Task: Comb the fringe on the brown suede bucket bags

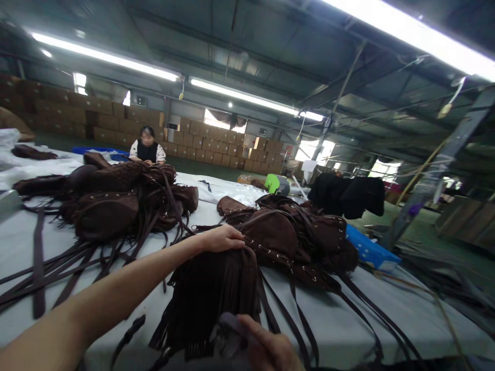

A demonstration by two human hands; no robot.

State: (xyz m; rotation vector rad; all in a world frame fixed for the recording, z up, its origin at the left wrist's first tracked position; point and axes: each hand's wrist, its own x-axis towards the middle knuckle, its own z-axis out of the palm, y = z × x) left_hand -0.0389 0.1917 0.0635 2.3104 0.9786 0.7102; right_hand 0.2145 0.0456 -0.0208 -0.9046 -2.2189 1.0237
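My left hand (223, 238) is closed on the upper edge of a dark brown fringed bag (216, 288), which hangs down over the front of the white table (348, 319). Low in the view, my right hand (270, 348) is wrapped round a greyish tool (234, 330), blurred, in front of the bag's fringe. What kind of tool it is cannot be made out. Right behind my left hand lies a pile of brown bags (274, 232) with metal eyelets and long straps.
Another heap of brown bags (108, 211) lies at the left, its straps trailing forward. A person (148, 149) is across the table. Further right are a blue dotted box (371, 250), black cloth (348, 193) and a metal post (429, 178). Cartons (209, 144) line the back.
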